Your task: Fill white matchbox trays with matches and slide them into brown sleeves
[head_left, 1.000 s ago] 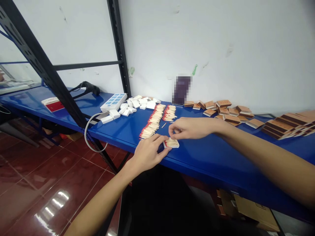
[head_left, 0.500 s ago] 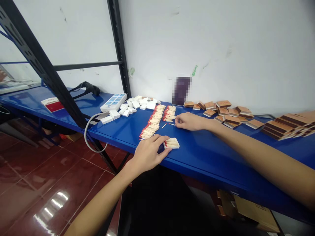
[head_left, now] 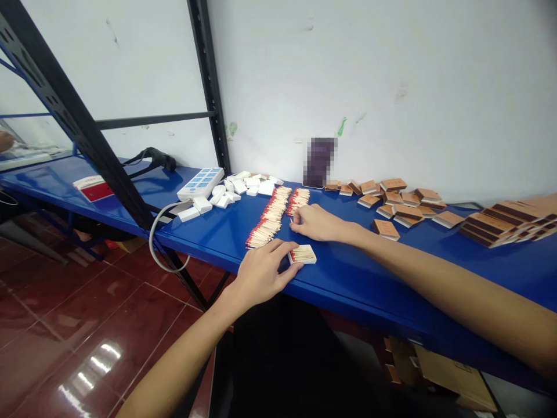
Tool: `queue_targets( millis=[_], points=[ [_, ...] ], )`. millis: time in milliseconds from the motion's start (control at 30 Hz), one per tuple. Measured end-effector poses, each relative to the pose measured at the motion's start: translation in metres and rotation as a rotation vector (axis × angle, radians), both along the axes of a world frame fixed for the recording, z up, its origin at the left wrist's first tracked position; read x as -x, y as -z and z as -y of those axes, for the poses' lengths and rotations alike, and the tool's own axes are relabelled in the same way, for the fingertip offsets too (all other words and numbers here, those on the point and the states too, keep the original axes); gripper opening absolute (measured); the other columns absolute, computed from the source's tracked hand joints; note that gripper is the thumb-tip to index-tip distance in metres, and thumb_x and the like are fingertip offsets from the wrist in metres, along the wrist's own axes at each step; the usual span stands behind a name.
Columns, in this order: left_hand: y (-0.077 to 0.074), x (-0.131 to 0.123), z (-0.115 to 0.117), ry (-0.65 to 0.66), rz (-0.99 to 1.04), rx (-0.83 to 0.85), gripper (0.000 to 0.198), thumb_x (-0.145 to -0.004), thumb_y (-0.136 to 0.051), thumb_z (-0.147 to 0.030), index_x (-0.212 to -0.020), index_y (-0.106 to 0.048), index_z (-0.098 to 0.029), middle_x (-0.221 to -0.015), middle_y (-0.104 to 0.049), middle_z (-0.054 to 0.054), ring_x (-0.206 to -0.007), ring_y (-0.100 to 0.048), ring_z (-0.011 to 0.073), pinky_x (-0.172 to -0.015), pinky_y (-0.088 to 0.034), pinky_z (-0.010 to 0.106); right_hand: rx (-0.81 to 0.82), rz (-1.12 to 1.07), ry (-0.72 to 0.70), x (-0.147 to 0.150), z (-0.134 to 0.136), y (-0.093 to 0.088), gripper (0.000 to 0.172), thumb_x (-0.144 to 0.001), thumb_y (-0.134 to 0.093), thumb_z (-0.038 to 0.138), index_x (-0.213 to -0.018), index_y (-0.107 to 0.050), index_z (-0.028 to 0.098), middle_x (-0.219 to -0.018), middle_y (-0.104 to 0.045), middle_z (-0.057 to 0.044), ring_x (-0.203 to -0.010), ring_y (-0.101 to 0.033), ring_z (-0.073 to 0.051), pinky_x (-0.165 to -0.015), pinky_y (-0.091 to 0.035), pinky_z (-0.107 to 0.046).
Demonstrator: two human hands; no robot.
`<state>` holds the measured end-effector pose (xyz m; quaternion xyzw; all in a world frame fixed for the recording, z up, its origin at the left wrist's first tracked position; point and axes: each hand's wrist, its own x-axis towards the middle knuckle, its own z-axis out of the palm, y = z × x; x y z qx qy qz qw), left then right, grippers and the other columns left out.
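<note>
My left hand (head_left: 263, 268) grips a white matchbox tray (head_left: 310, 260) by its left end, thumb and fingers on either side. Red-tipped matches (head_left: 303, 253) lie inside the tray. Just beyond it, my right hand (head_left: 317, 222) is closed in a pinch low over the table, with what looks like a single match between the fingertips, mostly hidden. A long row of matches (head_left: 270, 219) stretches away on the left. A shorter pile of matches (head_left: 299, 200) lies right behind my right fingers.
White empty trays (head_left: 238, 186) are heaped at the back left beside a power strip (head_left: 201, 183). Matchbox sleeves (head_left: 409, 200) lie scattered at the right, with stacked ones (head_left: 505, 223) further over. A pixelated phone-like object (head_left: 319, 161) leans on the wall. A black rack post (head_left: 82, 116) rises at left.
My right hand has moved left and slightly nearer, covering the spot where loose matches lay. One matchbox sleeve, hidden behind the forearm before, now shows. My left hand and the tray have stayed put.
</note>
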<state>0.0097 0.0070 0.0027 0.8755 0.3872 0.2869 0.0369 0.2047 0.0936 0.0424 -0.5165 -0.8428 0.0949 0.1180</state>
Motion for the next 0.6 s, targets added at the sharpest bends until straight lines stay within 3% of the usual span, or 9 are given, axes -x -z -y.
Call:
queue_targets(
  millis=[200, 333, 600],
  points=[
    [0.0, 0.0, 0.001, -0.004, 0.004, 0.012, 0.033, -0.096, -0.056, -0.041, -0.123, -0.061, -0.022, -0.11, -0.071, 0.003, -0.094, -0.069, 0.0213, -0.074, -0.054, 0.031, 0.177, 0.083, -0.115, -0.018, 0.003, -0.019, 0.006, -0.077, -0.056, 0.018, -0.074, -0.061, 0.018, -0.071, -0.067, -0.002, -0.068, -0.059, -0.016, -0.063, -0.041, -0.026],
    [0.0, 0.0, 0.001, 0.0, 0.007, 0.01, 0.034, -0.095, -0.057, -0.041, -0.123, -0.061, -0.022, -0.11, -0.07, 0.003, -0.095, -0.069, 0.0216, -0.075, -0.054, 0.031, 0.214, 0.106, -0.149, -0.024, 0.006, -0.027, 0.011, -0.08, -0.056, 0.021, -0.085, -0.065, 0.017, -0.078, -0.068, -0.004, -0.07, -0.059, -0.017, -0.064, -0.042, -0.027],
    [0.0, 0.0, 0.002, -0.007, -0.004, 0.024, 0.035, -0.095, -0.057, -0.041, -0.124, -0.06, -0.022, -0.111, -0.07, 0.003, -0.095, -0.069, 0.0222, -0.075, -0.053, 0.032, 0.195, 0.117, -0.182, -0.03, 0.003, -0.024, 0.013, -0.08, -0.057, 0.028, -0.084, -0.065, 0.018, -0.079, -0.068, -0.004, -0.069, -0.059, -0.017, -0.063, -0.04, -0.028]
  ],
)
